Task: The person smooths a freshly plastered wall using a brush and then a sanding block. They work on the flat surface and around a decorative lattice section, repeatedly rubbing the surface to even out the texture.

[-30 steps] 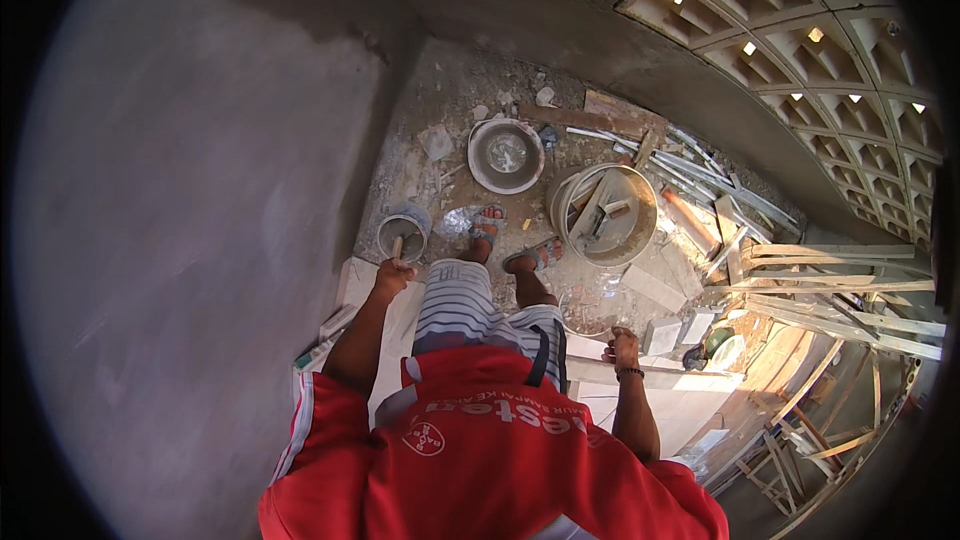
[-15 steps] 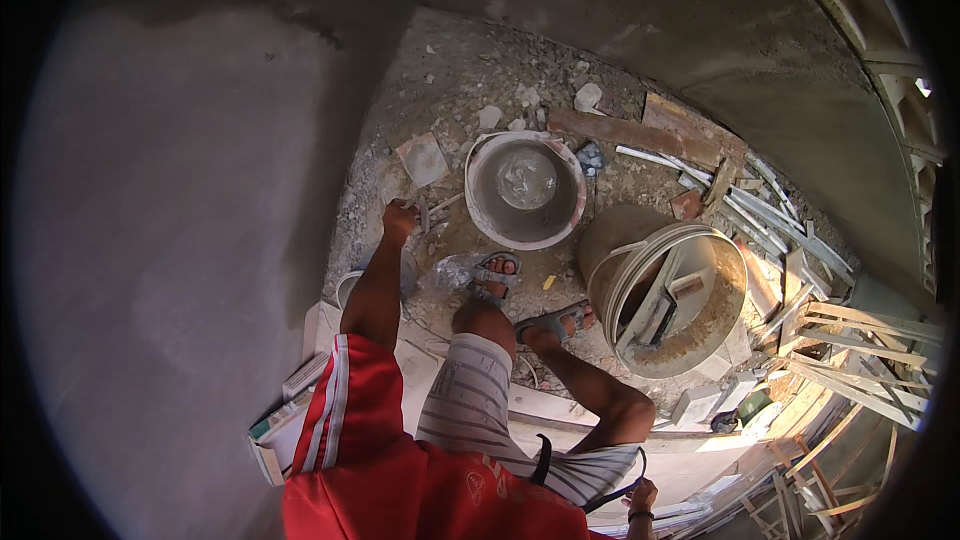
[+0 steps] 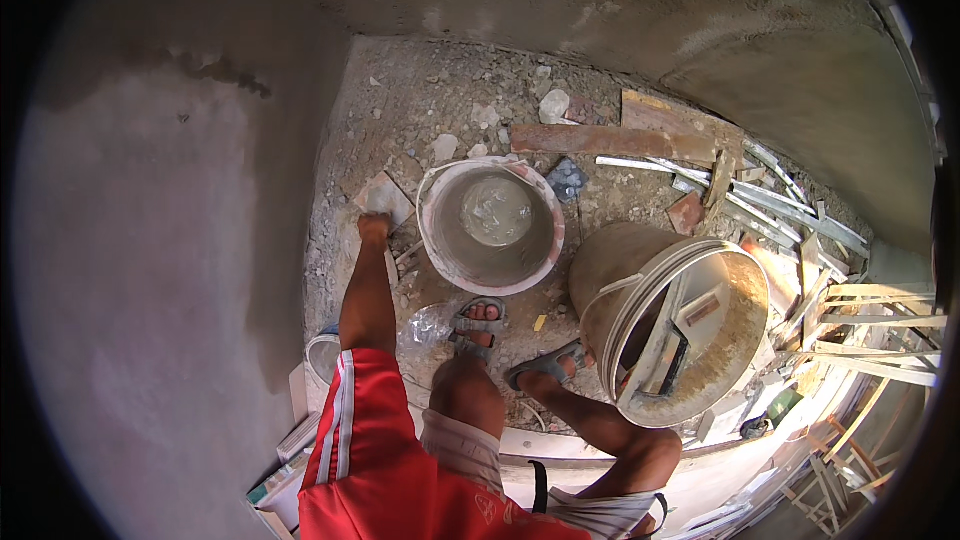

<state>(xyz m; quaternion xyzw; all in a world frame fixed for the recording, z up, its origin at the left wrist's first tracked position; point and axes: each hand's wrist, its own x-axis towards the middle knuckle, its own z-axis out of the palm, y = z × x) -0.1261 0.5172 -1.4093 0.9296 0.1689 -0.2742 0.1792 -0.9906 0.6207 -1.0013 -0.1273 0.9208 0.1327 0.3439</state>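
My left hand (image 3: 375, 227) reaches down to the rubble floor, at the near edge of a broken square tile (image 3: 385, 196). Its fingers look curled, and their tips are hidden. Just nearer lies a pale stick (image 3: 409, 252) beside the wide bucket (image 3: 433, 258), which has a little greyish water or wet mix in its bottom. Only a sliver of my right hand (image 3: 643, 524) shows at the lower edge, next to a dark strap (image 3: 661, 512); its fingers cannot be made out.
To the right, a large tilted drum (image 3: 600, 280) holds a long straightedge (image 3: 655, 325) and other tools. Planks (image 3: 610, 143) and pale strips (image 3: 760, 202) lie along the far wall. A small pail (image 3: 323, 355) stands by the left wall (image 3: 200, 240). My sandalled feet are between the buckets.
My left hand has moved away from the pale stick to the tile's near edge. My right hand has dropped mostly out of view. The whole scene has shifted as my head moved.
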